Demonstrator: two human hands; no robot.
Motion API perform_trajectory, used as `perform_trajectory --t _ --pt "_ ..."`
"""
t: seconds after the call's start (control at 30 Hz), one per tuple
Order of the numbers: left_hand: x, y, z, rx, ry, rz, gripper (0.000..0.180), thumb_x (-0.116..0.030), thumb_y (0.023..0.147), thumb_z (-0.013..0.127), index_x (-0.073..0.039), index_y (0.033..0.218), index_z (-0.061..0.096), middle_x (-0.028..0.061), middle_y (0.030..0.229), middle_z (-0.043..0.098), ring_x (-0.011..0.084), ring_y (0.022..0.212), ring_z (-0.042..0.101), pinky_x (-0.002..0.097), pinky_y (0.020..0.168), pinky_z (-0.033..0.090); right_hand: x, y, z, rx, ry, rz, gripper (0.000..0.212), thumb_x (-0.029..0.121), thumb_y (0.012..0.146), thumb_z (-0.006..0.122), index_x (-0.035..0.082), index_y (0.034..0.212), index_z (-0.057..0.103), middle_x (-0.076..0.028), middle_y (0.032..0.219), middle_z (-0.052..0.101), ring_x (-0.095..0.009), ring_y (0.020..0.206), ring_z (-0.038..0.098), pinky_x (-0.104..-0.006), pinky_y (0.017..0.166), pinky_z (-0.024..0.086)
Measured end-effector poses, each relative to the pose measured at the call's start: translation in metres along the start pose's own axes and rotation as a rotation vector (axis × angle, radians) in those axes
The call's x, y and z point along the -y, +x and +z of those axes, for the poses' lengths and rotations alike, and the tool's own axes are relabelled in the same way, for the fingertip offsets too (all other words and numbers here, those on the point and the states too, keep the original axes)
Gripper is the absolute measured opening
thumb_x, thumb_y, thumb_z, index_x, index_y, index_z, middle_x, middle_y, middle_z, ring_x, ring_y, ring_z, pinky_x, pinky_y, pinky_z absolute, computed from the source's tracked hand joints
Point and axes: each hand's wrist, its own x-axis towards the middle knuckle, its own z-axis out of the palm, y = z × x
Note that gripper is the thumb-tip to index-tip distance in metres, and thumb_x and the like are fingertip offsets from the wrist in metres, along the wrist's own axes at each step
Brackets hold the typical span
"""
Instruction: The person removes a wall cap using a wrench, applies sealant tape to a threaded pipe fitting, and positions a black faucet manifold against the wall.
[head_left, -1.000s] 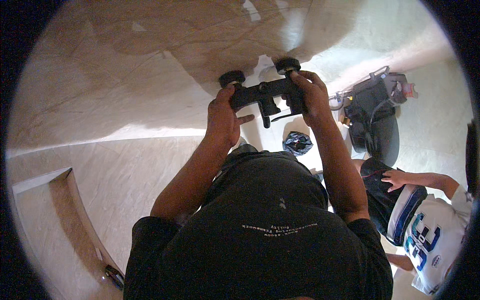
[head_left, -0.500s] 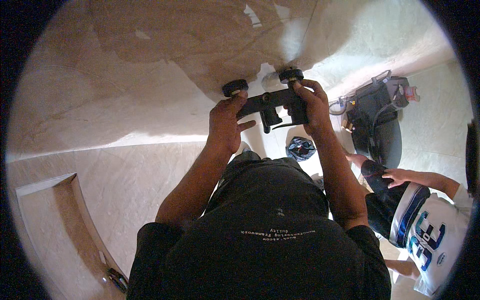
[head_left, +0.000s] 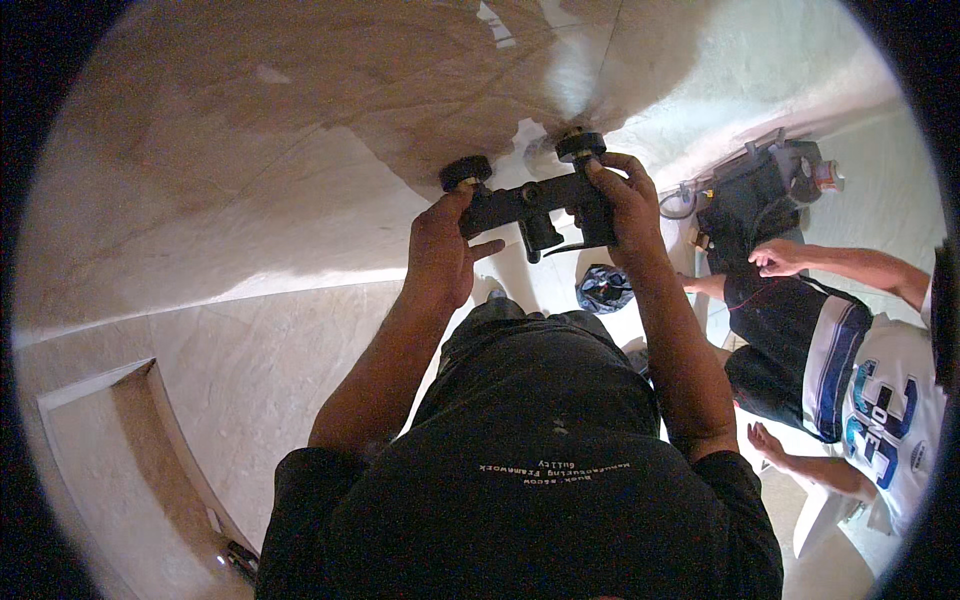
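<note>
Both my hands hold a black shower mixer (head_left: 508, 207) against the marbled wall. It has a horizontal body, a lever and two round black cover plates. My left hand (head_left: 438, 248) grips its left end by the left cover plate (head_left: 466, 173), the thumb stretched out below the body. On the right end, my right hand (head_left: 632, 205) is closed, its fingers close under the right cover plate (head_left: 581, 147). A bit of brass shows behind each plate. Whether the mixer's ends are seated on the wall's pipes is hidden.
A co-worker (head_left: 870, 380) in a white jersey crouches at the right, next to a dark tool bag (head_left: 752, 205) with a hose. Below my hands a black plastic bag (head_left: 604, 288) lies on the floor. A recessed niche (head_left: 120, 440) is in the wall at the lower left.
My left hand and the mixer's left end have shifted slightly left. The co-worker has moved right, lifting one hand over the tool bag, while the other hand has come into view.
</note>
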Motion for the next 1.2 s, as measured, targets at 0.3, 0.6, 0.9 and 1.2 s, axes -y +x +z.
perform_trajectory --t 0.3,0.6,0.9,1.2 --pt "0.003 0.005 0.007 -0.014 0.05 -0.008 0.032 -0.033 0.099 0.06 -0.007 0.118 0.063 0.0096 0.109 0.069 0.0287 0.107 0.068 0.0617 0.087 0.057 0.013 0.0 0.003 -0.025 -0.022 0.025 0.044 0.019 0.093 0.073 -0.004 0.122 0.049 -0.02 0.089 0.07 -0.023 0.065 0.069 -0.0321 0.053 0.055" --pt "0.007 0.012 0.008 0.039 0.065 0.001 0.037 -0.037 0.099 0.06 -0.008 0.122 0.062 0.0108 0.11 0.069 0.0293 0.106 0.068 0.0634 0.088 0.056 0.013 0.001 0.003 -0.058 -0.063 0.031 0.038 0.021 0.095 0.069 -0.003 0.121 0.054 -0.018 0.09 0.07 -0.022 0.066 0.069 -0.0308 0.053 0.055" --pt "0.007 0.003 0.01 0.014 -0.027 -0.102 0.036 -0.035 0.097 0.066 -0.006 0.117 0.062 0.0111 0.109 0.07 0.0283 0.103 0.069 0.0542 0.084 0.059 0.014 0.003 -0.002 0.005 -0.028 0.017 0.043 0.021 0.092 0.075 -0.002 0.12 0.05 -0.017 0.089 0.07 -0.022 0.063 0.069 -0.0315 0.048 0.054" --pt "0.024 -0.009 0.007 0.051 -0.085 0.097 0.043 -0.024 0.091 0.077 0.006 0.117 0.059 0.0149 0.101 0.071 0.0247 0.085 0.071 0.0372 0.077 0.06 0.021 0.003 0.0 0.017 -0.072 0.062 0.037 0.02 0.096 0.069 -0.004 0.119 0.054 -0.017 0.089 0.069 -0.023 0.065 0.069 -0.0319 0.054 0.055"
